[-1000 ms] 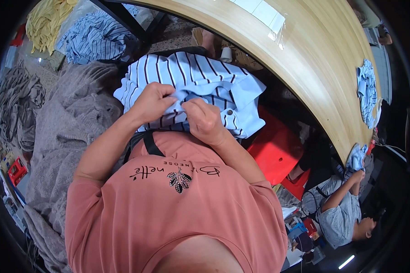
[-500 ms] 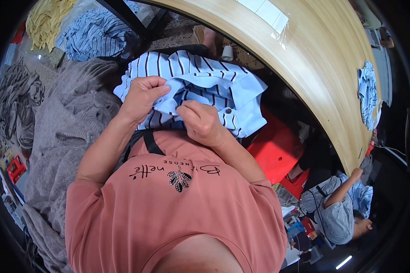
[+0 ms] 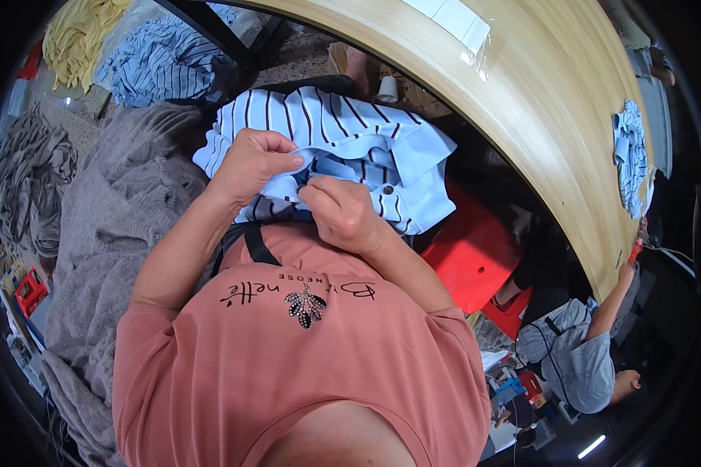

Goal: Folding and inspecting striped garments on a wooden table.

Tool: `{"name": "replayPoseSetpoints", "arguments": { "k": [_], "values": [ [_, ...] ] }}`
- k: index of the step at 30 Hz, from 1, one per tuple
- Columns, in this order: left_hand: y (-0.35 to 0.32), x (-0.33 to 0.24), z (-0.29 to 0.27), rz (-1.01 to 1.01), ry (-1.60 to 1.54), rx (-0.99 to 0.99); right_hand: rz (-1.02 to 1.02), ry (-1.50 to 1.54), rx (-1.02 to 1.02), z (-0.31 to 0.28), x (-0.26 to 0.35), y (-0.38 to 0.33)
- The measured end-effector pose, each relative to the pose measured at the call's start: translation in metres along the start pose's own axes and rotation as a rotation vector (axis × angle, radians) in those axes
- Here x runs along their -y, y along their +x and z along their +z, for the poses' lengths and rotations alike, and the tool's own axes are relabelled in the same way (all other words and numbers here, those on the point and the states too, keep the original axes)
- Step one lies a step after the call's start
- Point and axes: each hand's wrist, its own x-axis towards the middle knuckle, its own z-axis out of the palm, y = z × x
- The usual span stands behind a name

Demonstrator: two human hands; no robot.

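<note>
A soft, light blue striped shirt [image 3: 343, 148] lies bunched in the person's lap, just in front of the salmon-pink top [image 3: 304, 366] they wear. Its cloth is thin and pliant, crossed by dark navy stripes, with a plain pale blue collar or placket folded across the middle and a small dark button [image 3: 387, 189] showing near the right edge.

The left hand [image 3: 251, 165] has its grip curled shut on a fold of the pale blue edge, thumb pressed over the cloth. The right hand [image 3: 341, 212] is pinched closed on the same edge just beside it, fingertips nearly touching the left thumb; what sits between those fingertips is too small to tell, possibly another button.

A heap of fuzzy grey knit fabric [image 3: 109, 226] spreads to the left. A curved, smooth wooden tabletop [image 3: 553, 101] arcs past on the right, carrying another folded striped garment [image 3: 631, 156]. A glossy red plastic stool [image 3: 475, 257] stands beneath.
</note>
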Motion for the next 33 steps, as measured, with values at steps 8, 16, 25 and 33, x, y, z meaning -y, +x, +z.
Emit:
{"name": "replayPoseSetpoints", "arguments": {
  "k": [8, 16, 25, 33],
  "values": [
    [-0.005, -0.002, 0.005, 0.169, 0.062, 0.034, -0.055, -0.058, -0.176, 0.001, -0.004, 0.001],
    [-0.013, -0.006, 0.010, 0.168, 0.123, 0.057, -0.102, -0.139, -0.188, -0.003, -0.001, 0.002],
    [-0.017, -0.014, 0.016, 0.140, 0.162, 0.097, -0.123, -0.185, -0.168, -0.005, -0.003, 0.004],
    [-0.013, -0.008, 0.010, 0.271, 0.193, 0.130, -0.126, -0.181, -0.132, -0.008, -0.003, 0.007]
  ]
}}
